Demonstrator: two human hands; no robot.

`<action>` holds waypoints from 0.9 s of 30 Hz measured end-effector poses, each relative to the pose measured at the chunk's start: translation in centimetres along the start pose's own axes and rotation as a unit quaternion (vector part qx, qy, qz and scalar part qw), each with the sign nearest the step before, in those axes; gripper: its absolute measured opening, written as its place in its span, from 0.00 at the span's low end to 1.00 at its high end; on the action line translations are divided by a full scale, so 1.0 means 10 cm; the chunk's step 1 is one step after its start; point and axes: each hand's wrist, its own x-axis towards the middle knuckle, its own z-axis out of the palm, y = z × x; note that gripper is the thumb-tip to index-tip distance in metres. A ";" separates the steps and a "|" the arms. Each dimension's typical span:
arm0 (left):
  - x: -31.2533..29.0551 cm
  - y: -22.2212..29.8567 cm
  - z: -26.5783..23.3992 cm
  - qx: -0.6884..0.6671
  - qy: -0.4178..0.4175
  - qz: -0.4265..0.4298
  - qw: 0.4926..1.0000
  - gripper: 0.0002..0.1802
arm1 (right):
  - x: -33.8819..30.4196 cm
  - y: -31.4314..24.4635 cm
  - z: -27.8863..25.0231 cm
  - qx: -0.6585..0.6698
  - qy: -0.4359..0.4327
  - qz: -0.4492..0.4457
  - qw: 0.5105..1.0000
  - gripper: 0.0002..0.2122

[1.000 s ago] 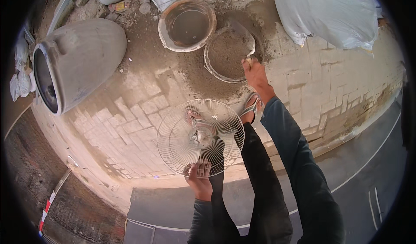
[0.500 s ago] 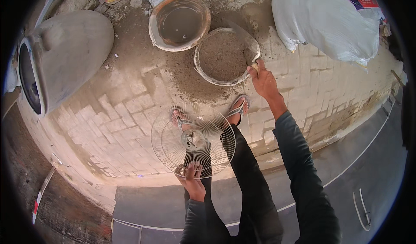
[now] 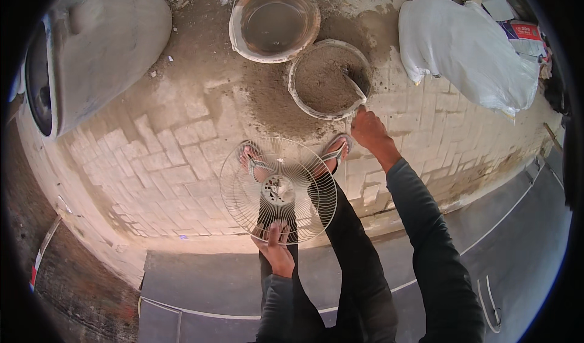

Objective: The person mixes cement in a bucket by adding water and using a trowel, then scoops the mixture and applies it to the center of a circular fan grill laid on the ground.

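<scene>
My left hand [image 3: 277, 252] grips the near rim of a round wire fan guard [image 3: 278, 191], its fingers hooked into the wires. The guard hangs above my lower legs and sandalled feet. On the right, my right hand [image 3: 372, 133] is closed round the handle of a trowel [image 3: 358, 91]. Its blade is partly sunk in the damp grey-brown mortar mix [image 3: 322, 78] inside a round bucket [image 3: 304, 110]. The handle is mostly hidden by my fingers.
A wider tub [image 3: 236, 29] of murky water touches the bucket on its far left side. White sacks [image 3: 465, 54] lie at the far right. A large grey drum-like vessel [image 3: 109, 45] rests at the left. Beneath me is a brick-patterned floor [image 3: 176, 154], with dark panels [image 3: 231, 282] along its near edge.
The trowel blade has moved from the bucket's far right rim down into the mix, and my right hand has drawn slightly nearer me. The view has shifted; my left hand keeps the guard.
</scene>
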 end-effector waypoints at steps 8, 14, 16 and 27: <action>-0.01 0.08 0.04 -0.004 0.020 -0.011 1.000 0.34 | 0.48 -0.38 -0.97 -0.190 0.006 -0.094 0.977 0.10; -0.04 0.12 0.09 -0.028 0.029 -0.014 0.999 0.34 | 0.46 -0.51 -0.21 -0.168 -0.027 -0.108 0.980 0.08; 0.02 0.04 -0.01 -0.031 0.025 -0.016 0.999 0.35 | 0.09 -0.49 -0.38 -0.137 -0.054 -0.070 0.987 0.11; 0.03 0.13 0.15 -0.012 0.023 -0.030 0.999 0.34 | 0.39 -0.36 -0.22 -0.159 -0.078 -0.089 0.980 0.11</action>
